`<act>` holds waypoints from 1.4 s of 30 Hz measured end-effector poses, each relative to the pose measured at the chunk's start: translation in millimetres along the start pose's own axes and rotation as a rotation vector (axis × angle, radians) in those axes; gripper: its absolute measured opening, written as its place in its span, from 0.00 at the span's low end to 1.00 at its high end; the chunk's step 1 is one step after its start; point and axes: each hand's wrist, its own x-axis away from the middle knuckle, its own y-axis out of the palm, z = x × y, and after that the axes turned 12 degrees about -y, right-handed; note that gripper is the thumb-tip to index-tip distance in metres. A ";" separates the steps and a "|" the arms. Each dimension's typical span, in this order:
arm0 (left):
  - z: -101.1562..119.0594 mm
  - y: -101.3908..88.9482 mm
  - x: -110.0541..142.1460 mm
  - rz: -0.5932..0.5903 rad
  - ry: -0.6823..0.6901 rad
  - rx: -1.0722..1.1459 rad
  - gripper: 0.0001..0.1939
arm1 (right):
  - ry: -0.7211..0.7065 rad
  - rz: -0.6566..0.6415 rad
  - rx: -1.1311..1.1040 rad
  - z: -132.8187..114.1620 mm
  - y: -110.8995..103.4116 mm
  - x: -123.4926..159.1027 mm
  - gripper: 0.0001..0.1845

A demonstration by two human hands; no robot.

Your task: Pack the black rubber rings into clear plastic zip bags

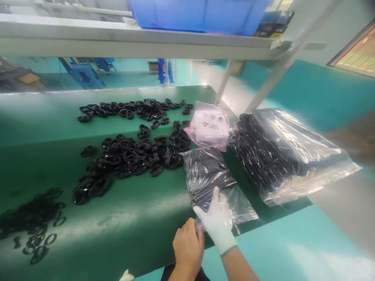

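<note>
A clear plastic bag [205, 171] packed with black coiled cables lies flat near the table's front edge. My left hand [189, 244], bare, is closed at the bag's near left corner, its fingers curled around the plastic edge. Over the bag's lower part lies my right hand [218, 220] in a white glove, thumb and forefinger stretched apart, touching the plastic. Left of the bag a heap of black coiled cables [131, 156] spreads over the green table [140, 226].
A larger bulging bag [281, 152] of black cables stands at the right edge. Behind the small bag sits a pink plastic packet [211, 127]. More coiled cables [149, 107] line the back; black rings [38, 218] lie at left. Overhead, a shelf [146, 41] carries a blue bin [199, 15].
</note>
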 end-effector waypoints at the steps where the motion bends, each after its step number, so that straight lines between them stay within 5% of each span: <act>1: 1.9 -1.2 -1.7 0.001 -0.019 -0.010 0.12 | 0.003 -0.006 -0.010 -0.2 0.5 0.4 0.53; 9: 7.0 -18.5 6.2 -0.111 -0.162 0.050 0.11 | -0.087 -0.034 -0.019 4.3 0.0 -0.2 0.54; 20: 12.2 0.2 -0.4 -0.193 -0.174 -0.069 0.22 | -0.074 -0.023 -0.003 -3.6 0.5 -4.7 0.54; 25: -3.4 -37.5 8.7 -0.353 -0.059 -0.152 0.12 | -0.059 0.014 -0.055 -8.2 5.1 1.0 0.52; 27: 2.3 -65.2 -7.9 -0.363 -0.010 -0.118 0.09 | -0.043 0.061 -0.069 -7.7 11.3 1.9 0.51; 30: 37.3 -87.8 -56.1 -0.135 0.202 -0.011 0.10 | -0.042 0.207 -0.103 -5.4 22.7 1.9 0.47; 35: 98.6 -59.1 -129.6 -0.156 0.485 -0.051 0.05 | -0.003 0.333 -0.174 0.3 35.9 0.6 0.45; 42: 95.8 -37.2 -150.8 -0.186 0.513 -0.068 0.02 | -0.237 0.433 -0.180 15.3 60.8 -1.4 0.36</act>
